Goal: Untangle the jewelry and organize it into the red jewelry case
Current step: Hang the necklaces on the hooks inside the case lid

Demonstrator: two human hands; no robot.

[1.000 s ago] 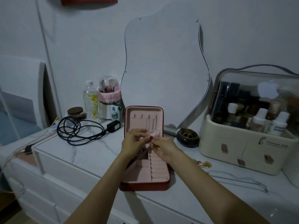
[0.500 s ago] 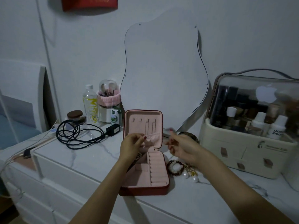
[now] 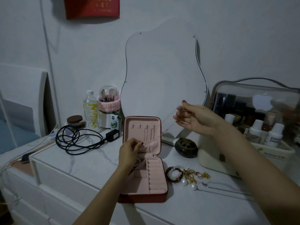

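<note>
Head view, left to right: the left hand [image 3: 129, 149] pinches at the lid pocket of the open red jewelry case [image 3: 144, 177], where a few chains hang already. Right of the case, a tangled bracelet and pearl pile [image 3: 186, 175] waits on the table [image 3: 81, 161]. The right hand [image 3: 193, 118], raised, has curled fingers pinching a thin chain.
</note>
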